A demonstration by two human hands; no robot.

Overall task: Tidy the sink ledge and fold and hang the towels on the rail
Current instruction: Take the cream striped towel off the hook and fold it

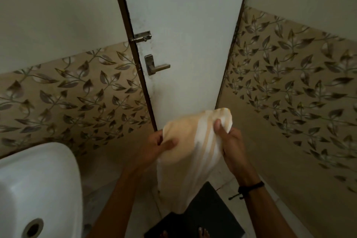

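Note:
A pale yellow and white striped towel (190,152) hangs in front of me, bunched at the top and trailing down toward the floor. My left hand (154,147) pinches its left edge between thumb and fingers. My right hand (229,141) grips its upper right part, thumb pressed on the cloth. A dark band sits on my right wrist. No towel rail shows in the head view. The white sink (38,185) is at the lower left, and only part of its basin and rim is visible.
A white door (185,44) with a metal lever handle (156,66) and a slide bolt (142,37) stands straight ahead, closed. Leaf-patterned tiles (289,87) cover both side walls. A dark mat (201,216) lies on the floor under my feet.

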